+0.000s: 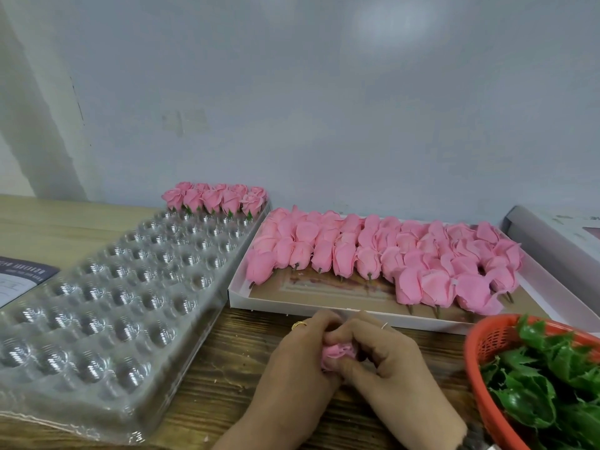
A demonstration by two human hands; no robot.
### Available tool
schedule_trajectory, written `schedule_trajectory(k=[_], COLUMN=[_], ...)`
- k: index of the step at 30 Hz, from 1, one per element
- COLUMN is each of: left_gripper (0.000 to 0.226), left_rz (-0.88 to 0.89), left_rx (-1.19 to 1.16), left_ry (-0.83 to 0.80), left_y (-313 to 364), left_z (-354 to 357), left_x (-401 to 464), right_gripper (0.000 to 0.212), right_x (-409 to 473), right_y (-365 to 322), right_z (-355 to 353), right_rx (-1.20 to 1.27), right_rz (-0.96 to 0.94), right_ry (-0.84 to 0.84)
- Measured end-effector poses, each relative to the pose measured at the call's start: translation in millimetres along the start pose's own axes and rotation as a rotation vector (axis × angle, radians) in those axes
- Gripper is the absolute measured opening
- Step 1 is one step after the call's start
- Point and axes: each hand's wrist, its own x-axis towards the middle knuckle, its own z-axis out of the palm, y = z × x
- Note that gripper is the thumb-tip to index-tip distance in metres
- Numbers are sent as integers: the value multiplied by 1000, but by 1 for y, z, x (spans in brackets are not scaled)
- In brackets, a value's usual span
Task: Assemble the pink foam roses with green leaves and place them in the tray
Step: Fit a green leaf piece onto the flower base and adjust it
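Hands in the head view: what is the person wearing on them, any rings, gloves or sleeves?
Both hands are bare, no gloves. The left hand has a gold ring on one finger. The right hand has a thin silvery ring. No sleeves show on the forearms within the picture.

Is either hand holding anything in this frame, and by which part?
Both the left hand and right hand grip one pink foam rose, fingers curled around its petal head; any stem or leaf is hidden.
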Motion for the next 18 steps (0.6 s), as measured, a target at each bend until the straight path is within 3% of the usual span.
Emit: schedule_trajectory(k=[3, 6, 8, 11, 14, 18], left_gripper=[74, 83, 67, 6, 15, 16], left_rz=[-46, -75, -77, -138, -256, -361], left_rx=[-8, -37, -98, -513, -871, -1277], left_ry=[-22, -5, 16, 37, 140, 271], left_y=[1, -3, -3, 3, 4, 5], left_z=[0, 1, 2, 2, -2, -6], left_x=[-1, -1, 2, 4, 7, 13], right_gripper=[21, 25, 30, 34, 21, 22], right_x=[1, -1, -2, -4, -4, -3], right_y=[0, 1, 1, -1, 2, 11], right_z=[0, 1, 4, 11, 13, 16], right_rx=[-45, -89, -80, 192, 287, 79], right_rz=[-11, -24, -37, -5, -7, 2], right_ry=[-18, -21, 16, 242, 427, 355])
